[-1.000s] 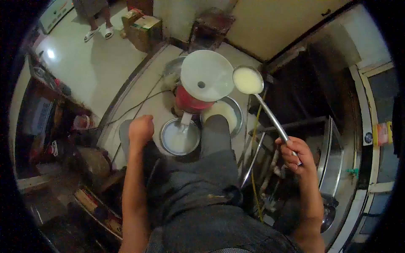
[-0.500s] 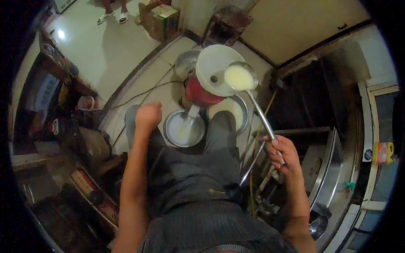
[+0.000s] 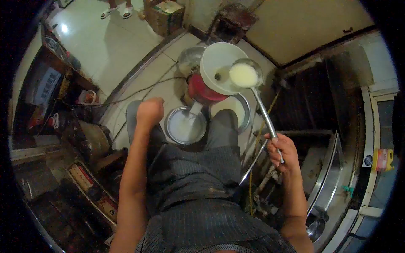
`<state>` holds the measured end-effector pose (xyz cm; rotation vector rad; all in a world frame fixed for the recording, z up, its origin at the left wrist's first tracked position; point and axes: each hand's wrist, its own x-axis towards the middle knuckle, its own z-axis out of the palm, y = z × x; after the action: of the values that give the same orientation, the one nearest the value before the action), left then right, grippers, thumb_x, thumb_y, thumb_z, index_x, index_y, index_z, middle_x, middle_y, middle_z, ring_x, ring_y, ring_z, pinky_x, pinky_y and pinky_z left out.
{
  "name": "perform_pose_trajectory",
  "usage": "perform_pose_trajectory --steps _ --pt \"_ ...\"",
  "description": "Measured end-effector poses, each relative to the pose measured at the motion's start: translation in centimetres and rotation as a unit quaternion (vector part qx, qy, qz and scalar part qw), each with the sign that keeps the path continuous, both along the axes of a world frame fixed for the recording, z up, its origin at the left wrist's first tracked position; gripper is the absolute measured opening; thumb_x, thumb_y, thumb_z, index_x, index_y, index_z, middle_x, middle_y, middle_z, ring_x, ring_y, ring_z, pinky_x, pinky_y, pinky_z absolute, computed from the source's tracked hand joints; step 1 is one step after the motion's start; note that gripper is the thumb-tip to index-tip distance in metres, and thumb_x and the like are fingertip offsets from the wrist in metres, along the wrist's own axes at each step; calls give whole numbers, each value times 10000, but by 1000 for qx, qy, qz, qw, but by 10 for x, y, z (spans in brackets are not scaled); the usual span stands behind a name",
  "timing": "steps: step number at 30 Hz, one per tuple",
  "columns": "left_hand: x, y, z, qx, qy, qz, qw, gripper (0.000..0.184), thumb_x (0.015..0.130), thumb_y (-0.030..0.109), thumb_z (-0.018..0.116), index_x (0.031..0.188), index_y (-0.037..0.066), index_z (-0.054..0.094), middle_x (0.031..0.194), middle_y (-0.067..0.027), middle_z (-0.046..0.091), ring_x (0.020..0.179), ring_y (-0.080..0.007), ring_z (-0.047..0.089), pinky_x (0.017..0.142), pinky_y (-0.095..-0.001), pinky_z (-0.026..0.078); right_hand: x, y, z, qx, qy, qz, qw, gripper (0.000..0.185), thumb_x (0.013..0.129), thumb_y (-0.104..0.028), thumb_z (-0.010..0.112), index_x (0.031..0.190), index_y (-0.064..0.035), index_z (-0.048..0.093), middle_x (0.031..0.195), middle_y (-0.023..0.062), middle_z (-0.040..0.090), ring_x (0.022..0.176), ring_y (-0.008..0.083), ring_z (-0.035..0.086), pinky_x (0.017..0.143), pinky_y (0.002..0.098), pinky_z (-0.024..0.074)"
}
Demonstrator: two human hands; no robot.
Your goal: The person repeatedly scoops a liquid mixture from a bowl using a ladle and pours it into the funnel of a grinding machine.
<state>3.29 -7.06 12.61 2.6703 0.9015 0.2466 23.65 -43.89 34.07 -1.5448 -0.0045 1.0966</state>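
Note:
My right hand [image 3: 282, 152] grips the handle of a metal ladle [image 3: 266, 114]. Pale creamy liquid [image 3: 244, 75] fills the ladle's bowl, which hangs over the right rim of a wide white hopper [image 3: 215, 61]. A dark hole shows at the hopper's bottom. Under it is a red machine [image 3: 202, 89], whose spout points down into a metal pot [image 3: 168, 131] with whitish, foamy contents. Partly behind my right knee stands another metal pot [image 3: 249, 114] with pale liquid. My left hand [image 3: 150, 111] is curled into a fist at my left knee, with nothing visible in it.
A metal bowl [image 3: 187, 59] sits behind the machine. A cable [image 3: 139, 93] crosses the tiled floor. To the right are a dark bench [image 3: 322, 139] and a yellow bottle [image 3: 384, 159]. A cardboard box [image 3: 165, 19] and a person's sandalled feet [image 3: 126, 12] are beyond the floor ledge.
The view has shifted slightly. The filled ladle stays over the hopper's right rim, its bowl tipped a little differently. My left fist remains at the knee.

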Motion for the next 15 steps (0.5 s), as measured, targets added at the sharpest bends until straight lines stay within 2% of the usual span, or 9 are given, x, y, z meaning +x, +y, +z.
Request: perform_pose_trajectory --steps 4,5,6,7,9,10,12,13,15 --pt "-3 1 -1 34 -10 -15 999 161 828 174 545 881 80 665 850 -150 671 789 -347 654 685 -471 527 -2 -1 0 -1 -28 9 1000 279 912 -150 558 1110 46 547 590 19 492 379 81 414 303 240 344" --pt "0 3 -21 26 65 9 997 160 831 187 548 871 86 665 858 -137 678 806 -339 662 686 -460 533 0 -1 -1 -2 -34 16 999 272 910 -144 556 1099 52 546 578 24 489 373 90 413 303 247 347" --pt "0 4 -5 23 70 -13 997 165 823 198 552 873 92 669 856 -131 683 805 -334 669 684 -457 535 1 -4 -3 1 -41 25 999 265 908 -137 554 1088 57 546 565 29 485 368 100 413 302 255 350" --pt "1 0 -3 -20 82 11 996 166 804 193 557 881 98 670 874 -130 684 817 -337 670 697 -458 536 3 -9 -8 5 -32 16 999 257 904 -130 556 1078 58 546 561 34 484 366 107 413 302 258 351" --pt "0 1 -18 -19 52 -10 998 192 803 192 544 893 90 679 884 -158 684 825 -347 669 719 -466 539 6 -11 -12 -4 -30 13 999 243 896 -119 563 1059 60 546 557 43 485 364 117 413 305 267 356" --pt "-1 -8 8 -25 35 1 999 175 800 186 552 869 78 671 850 -171 677 801 -362 664 710 -473 535 6 -10 -11 -20 -37 15 999 237 893 -115 567 1050 61 546 559 46 488 364 119 414 309 273 360" --pt "1 -8 6 -25 73 0 997 157 792 172 565 858 71 665 825 -164 670 789 -373 656 700 -480 529 11 -17 -24 12 -40 17 999 231 890 -115 574 1041 58 546 558 49 485 364 130 420 320 288 370" --pt "0 -6 4 -9 52 -20 998 152 791 167 564 848 67 662 822 -164 669 788 -373 655 697 -486 527 11 -15 -23 34 -41 21 998 231 890 -115 574 1041 58 546 558 49 485 364 130 420 320 288 370" --pt "-1 -6 0 15 31 -37 999 147 790 163 562 838 63 659 819 -165 668 786 -374 654 693 -491 525 9 -15 -19 1 -24 -1 1000 222 894 -105 563 1045 59 549 561 54 494 375 133 438 327 293 381"
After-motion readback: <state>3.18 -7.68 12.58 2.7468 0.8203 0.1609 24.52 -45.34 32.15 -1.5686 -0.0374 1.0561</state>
